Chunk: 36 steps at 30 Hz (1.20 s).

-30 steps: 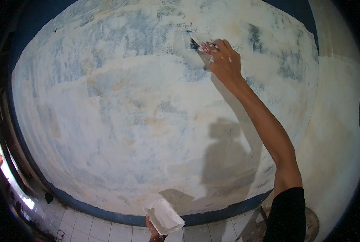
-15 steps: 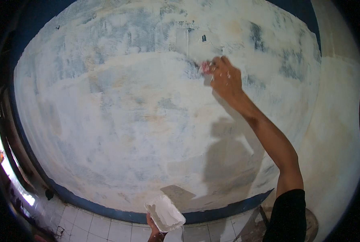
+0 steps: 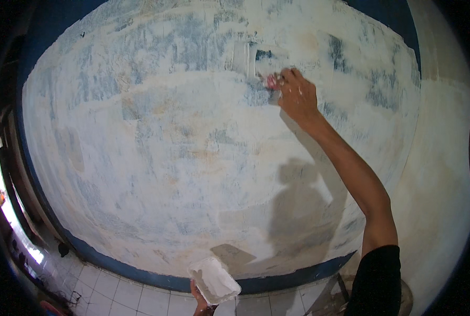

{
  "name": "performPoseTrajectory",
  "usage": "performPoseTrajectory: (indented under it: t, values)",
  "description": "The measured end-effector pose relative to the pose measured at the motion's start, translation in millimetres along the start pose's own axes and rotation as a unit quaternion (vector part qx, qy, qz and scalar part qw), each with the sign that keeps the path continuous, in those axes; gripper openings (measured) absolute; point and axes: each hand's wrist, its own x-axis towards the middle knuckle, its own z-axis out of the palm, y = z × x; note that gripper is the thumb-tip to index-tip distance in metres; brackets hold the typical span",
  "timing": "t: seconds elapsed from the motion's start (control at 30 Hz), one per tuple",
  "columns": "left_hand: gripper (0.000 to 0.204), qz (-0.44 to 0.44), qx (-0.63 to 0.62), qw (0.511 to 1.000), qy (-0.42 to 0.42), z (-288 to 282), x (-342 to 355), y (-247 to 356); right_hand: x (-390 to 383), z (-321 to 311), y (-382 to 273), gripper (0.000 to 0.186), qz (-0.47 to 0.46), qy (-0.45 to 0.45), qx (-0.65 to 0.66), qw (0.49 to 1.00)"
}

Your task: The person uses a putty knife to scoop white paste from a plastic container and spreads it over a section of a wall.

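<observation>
At the upper middle of the wall, my right hand (image 3: 298, 97) is closed around the reddish, white-smeared handle of a putty knife (image 3: 271, 80). Its blade is blurred and lies against the wall (image 3: 166, 174), whose blue surface is covered in patchy white putty. Beside the blade, fresh streaks and a small dark blue bare patch show. White smears dot the back of that hand. Low down, my left hand (image 3: 202, 300) grips a white rectangular tub (image 3: 214, 280) by its left side and underside. White paste lies inside the tub, tilted toward me.
A blue border (image 3: 156, 279) runs along the wall's foot above white floor tiles (image 3: 124, 292). A pale side wall (image 3: 440, 174) meets the wall at right. A round brownish object (image 3: 406, 297) is partly hidden behind my right sleeve. Bright openings show at far left.
The putty knife has shifted slightly across the same spot; streaks and a larger dark blue patch now show there. My left hand and the tub have barely moved.
</observation>
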Motion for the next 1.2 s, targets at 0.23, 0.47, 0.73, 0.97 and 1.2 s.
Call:
performPoseTrajectory:
  t: [0.23,0.47,0.73,0.97,1.2]
  values:
    - [0.069,-0.015,-0.005,1.000,-0.004,8,3,0,6,47,14,0.015,-0.008,-0.014,-0.050,0.999]
    - [0.069,-0.011,0.011,1.000,0.001,-4,-1,1,-44,-13,-37,0.023,0.010,-0.191,0.048,0.980]
    - [0.070,0.000,0.000,1.000,-0.011,-7,6,-4,80,10,28,0.018,-0.018,0.053,-0.064,0.996]
    - [0.070,0.001,0.004,1.000,-0.001,-2,4,4,7,30,-17,0.025,-0.041,-0.005,0.082,0.996]
    - [0.070,0.006,0.007,1.000,-0.001,-3,7,11,-24,-3,-42,0.018,-0.013,-0.133,0.061,0.989]
